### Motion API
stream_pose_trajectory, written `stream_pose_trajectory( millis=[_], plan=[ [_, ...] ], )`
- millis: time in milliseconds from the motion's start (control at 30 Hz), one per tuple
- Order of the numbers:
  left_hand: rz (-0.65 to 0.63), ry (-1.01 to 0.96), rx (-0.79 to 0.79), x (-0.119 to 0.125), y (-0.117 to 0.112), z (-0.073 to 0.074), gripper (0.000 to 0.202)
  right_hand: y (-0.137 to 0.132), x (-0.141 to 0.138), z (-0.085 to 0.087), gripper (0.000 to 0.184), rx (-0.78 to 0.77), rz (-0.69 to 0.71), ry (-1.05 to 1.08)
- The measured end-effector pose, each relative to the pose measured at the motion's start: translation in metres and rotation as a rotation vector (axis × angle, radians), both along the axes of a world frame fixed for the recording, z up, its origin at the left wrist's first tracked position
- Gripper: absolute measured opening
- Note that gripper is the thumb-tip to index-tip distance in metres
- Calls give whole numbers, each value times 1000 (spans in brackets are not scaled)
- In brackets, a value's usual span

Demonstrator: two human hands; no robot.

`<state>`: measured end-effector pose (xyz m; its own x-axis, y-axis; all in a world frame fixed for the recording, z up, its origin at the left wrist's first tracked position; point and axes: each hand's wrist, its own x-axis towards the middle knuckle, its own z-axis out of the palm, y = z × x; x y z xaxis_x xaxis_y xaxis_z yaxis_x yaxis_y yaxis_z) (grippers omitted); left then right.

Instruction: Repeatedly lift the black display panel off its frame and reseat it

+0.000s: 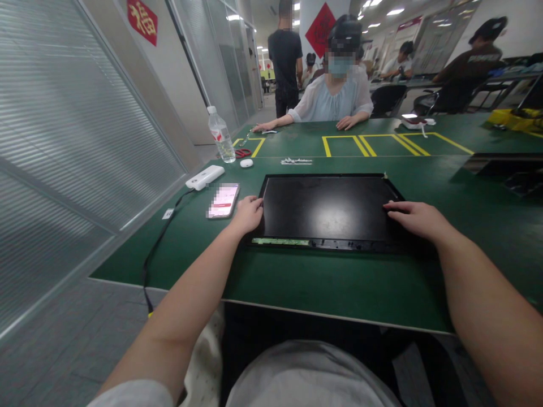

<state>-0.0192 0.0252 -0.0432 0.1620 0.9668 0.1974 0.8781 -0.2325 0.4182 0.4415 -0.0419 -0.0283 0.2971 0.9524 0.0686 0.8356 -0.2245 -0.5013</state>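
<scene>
I am steadying the black panel (328,210) on the green tabletop (322,282): left hand (247,213) flat at its left edge, right hand (418,217) flat on its right corner, neither gripping. Next, lifting probably needs fingers under both edges.

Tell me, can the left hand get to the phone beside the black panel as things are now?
Probably yes. The left hand rests on the left edge of the black panel, and the phone lies just to its left on the green table, with nothing between them.
</scene>
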Motion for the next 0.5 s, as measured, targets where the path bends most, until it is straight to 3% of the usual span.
stream_pose_trajectory(
  millis=[300, 500],
  plan=[
    [-12, 106, -15, 4, -5, 7, 41, 1, 3, 0, 29, -14, 40, -59],
    [22, 102, -22, 3, -6, 7, 52, -3, -2, 3, 31, -22, 14, -74]
  ],
)
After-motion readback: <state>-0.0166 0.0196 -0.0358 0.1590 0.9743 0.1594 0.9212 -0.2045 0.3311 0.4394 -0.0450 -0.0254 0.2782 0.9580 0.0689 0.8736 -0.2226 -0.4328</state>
